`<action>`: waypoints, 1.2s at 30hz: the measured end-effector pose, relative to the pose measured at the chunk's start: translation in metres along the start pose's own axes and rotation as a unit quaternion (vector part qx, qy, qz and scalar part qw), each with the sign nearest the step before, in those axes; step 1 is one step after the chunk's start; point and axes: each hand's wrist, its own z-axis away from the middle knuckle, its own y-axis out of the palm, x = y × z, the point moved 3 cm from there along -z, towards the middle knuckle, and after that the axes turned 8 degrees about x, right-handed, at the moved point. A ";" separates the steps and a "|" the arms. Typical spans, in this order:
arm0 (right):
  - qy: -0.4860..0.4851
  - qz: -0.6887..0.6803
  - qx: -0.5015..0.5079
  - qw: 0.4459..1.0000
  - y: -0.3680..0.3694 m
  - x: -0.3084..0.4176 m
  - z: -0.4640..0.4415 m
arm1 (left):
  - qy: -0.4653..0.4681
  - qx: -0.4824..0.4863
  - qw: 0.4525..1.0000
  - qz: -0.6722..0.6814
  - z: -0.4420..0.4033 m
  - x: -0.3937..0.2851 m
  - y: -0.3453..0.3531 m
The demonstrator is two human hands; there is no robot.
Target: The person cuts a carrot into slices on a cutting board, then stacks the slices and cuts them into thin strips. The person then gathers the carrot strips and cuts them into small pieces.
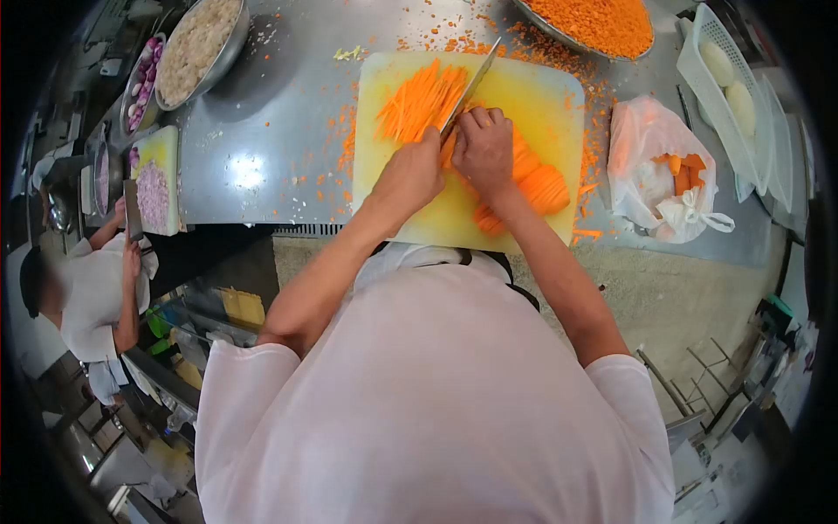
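My left hand (412, 176) is wrapped round the handle of a kitchen knife (474, 85), whose blade points up and away across the cutting board (559, 105). Beside the blade, my right hand (485, 148) presses down on sliced carrot with its fingers curled. Fanned carrot slices (543, 189) lie under and to the right of that hand. Left of the blade is a heap of thin carrot strips (421, 98). My right fingers partly cover the carrot at the blade.
Minced carrot fills a bowl (594, 24) at the back. A plastic bag (663, 166) with carrot pieces and a white basket (729, 83) stand right. Far left are a bowl of pale chopped food (199, 48) and a co-worker (100, 293) holding a cleaver (133, 210).
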 end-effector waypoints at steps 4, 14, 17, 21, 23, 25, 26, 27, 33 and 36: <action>0.016 -0.003 -0.006 1.000 0.000 -0.002 0.000 | -0.018 -0.002 1.000 0.024 0.010 -0.005 -0.005; 0.019 0.016 0.008 1.000 -0.008 -0.009 -0.002 | 0.016 -0.020 0.999 0.021 -0.012 0.011 0.012; 0.021 0.025 0.018 0.999 -0.007 -0.009 -0.002 | 0.052 -0.045 0.998 -0.005 -0.005 -0.002 -0.002; 0.026 0.015 0.009 1.000 -0.006 -0.008 -0.001 | -0.004 -0.001 1.000 -0.009 0.000 -0.001 0.013; 0.011 0.018 0.013 1.000 -0.005 -0.011 -0.001 | 0.012 -0.021 0.999 -0.030 -0.012 0.004 0.019; 0.010 0.015 0.012 1.000 -0.006 -0.009 0.004 | 0.014 -0.010 1.000 -0.005 -0.007 -0.003 0.003; 0.011 0.015 0.000 1.000 -0.005 -0.011 0.000 | 0.016 -0.013 1.000 -0.008 -0.005 -0.008 -0.008; 0.014 0.014 0.000 1.000 -0.005 -0.011 -0.002 | 0.012 -0.008 1.000 -0.005 0.005 -0.015 -0.015; 0.016 0.008 0.013 1.000 -0.004 -0.010 0.005 | -0.005 0.002 1.000 -0.023 -0.001 -0.004 0.010; 0.013 0.005 -0.009 1.000 -0.004 -0.010 0.001 | 0.007 0.000 1.000 -0.003 0.008 -0.011 -0.009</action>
